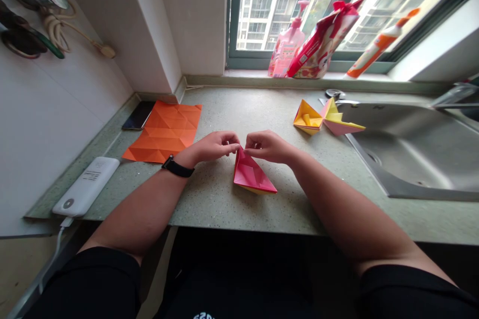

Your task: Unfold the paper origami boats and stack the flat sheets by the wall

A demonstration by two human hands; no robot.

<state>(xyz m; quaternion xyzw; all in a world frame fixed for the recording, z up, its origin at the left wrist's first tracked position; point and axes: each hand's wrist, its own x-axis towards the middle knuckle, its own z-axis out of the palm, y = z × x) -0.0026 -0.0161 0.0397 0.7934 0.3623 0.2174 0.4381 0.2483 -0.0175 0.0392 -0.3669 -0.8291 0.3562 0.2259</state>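
A folded pink paper piece (252, 174) with a yellow underside stands on the counter in front of me. Its upper tip is pinched from both sides. My left hand (220, 144), with a black watch (177, 166) on the wrist, has thumb and finger closed on the left of that tip. From the other side my right hand (267, 146) grips the same tip, fingers curled in. To the left lies a creased orange paper sheet (170, 132). Farther right sit a folded yellow-orange paper piece (309, 117) and a folded pink-and-yellow paper piece (340, 119), touching or nearly so.
At the right is a steel sink (422, 154). A phone (139, 115) lies partly under the orange sheet, and a white power bank (87, 186) with a cable rests at the left edge. A pump bottle (286, 50), a red bag (324, 42) and an orange-white bottle (376, 52) line the windowsill.
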